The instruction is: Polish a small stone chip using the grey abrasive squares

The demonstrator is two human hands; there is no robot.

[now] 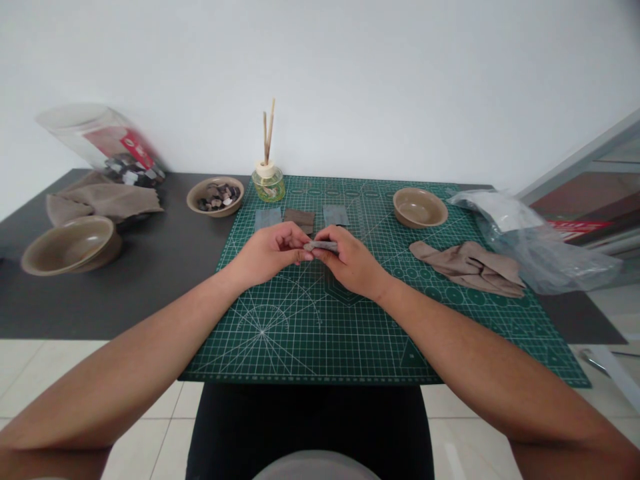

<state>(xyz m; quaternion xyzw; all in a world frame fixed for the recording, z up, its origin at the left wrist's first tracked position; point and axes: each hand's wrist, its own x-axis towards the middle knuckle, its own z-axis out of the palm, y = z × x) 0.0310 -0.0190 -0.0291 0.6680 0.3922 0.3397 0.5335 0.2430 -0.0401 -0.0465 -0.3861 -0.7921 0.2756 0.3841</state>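
At the frame's centre, the left hand and right hand pinch a small greyish piece above the green mat. It could drop if the right grip loosens, as the left fingertips seem to catch only its end.

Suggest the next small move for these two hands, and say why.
Perhaps rub the grey strip lightly along the small piece: the right hand pinches the strip, the left hand seems to pinch the piece, and the two appear to meet.
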